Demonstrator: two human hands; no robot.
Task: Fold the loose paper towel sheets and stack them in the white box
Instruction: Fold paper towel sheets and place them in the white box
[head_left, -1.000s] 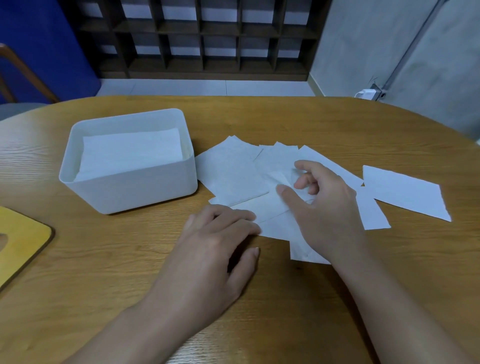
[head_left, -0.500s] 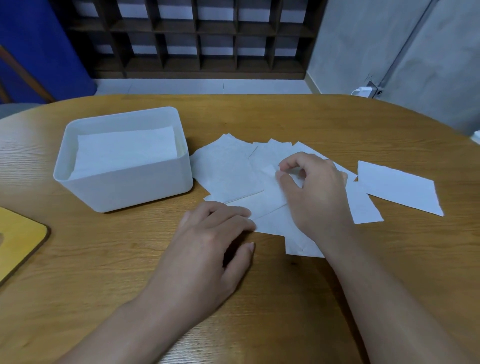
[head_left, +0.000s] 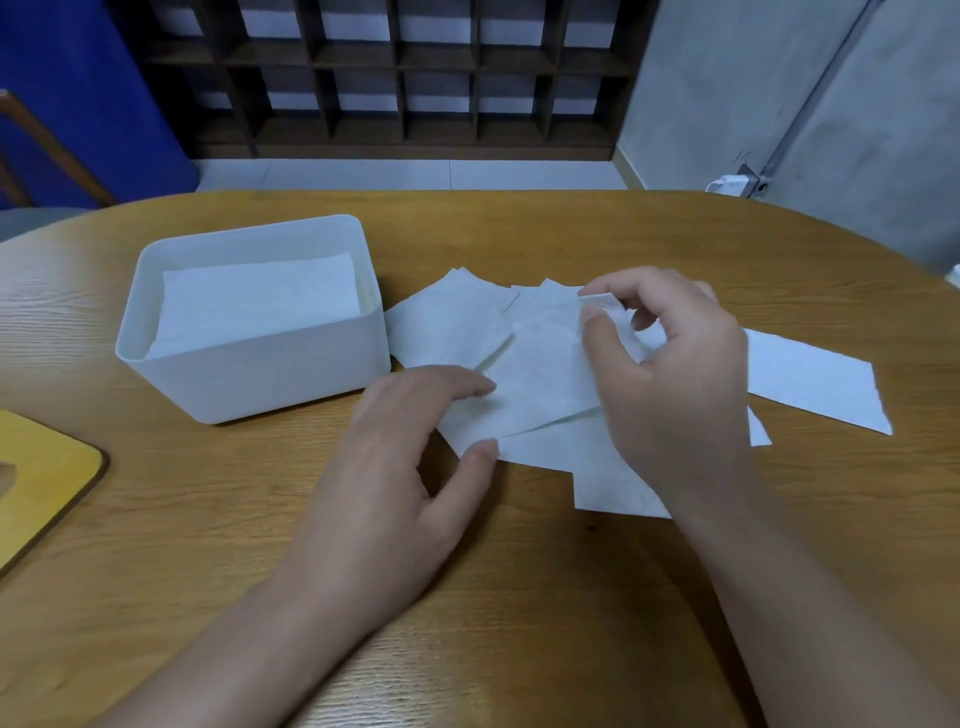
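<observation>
Head view, near to far, placed against the white box (head_left: 249, 364). Nearest, the left hand (head_left: 395, 499) lies just right of the box's front corner, fingers fairly straight and loosely spread; its fingertips (head_left: 480, 387) press the near-left edge of the top sheet (head_left: 540, 384), and the thumb touches that sheet's lower edge. Further right, the right hand (head_left: 675, 374) is curled, thumb and forefinger pinching the sheet's far corner and lifting it off the pile; the other fingers are bent and hold nothing. Under it, loose sheets (head_left: 452, 327) overlap in a fan just right of the box, one corner close to its wall. A single sheet (head_left: 815, 379) lies apart, well right of the box. Inside the box rests a stack (head_left: 260, 301) of folded towels. Left of the box, a yellow board (head_left: 41, 488) sits at the edge of the wooden table (head_left: 519, 597). Beyond the box stand a dark shelf (head_left: 395, 78), a grey wall and a charger (head_left: 732, 183).
</observation>
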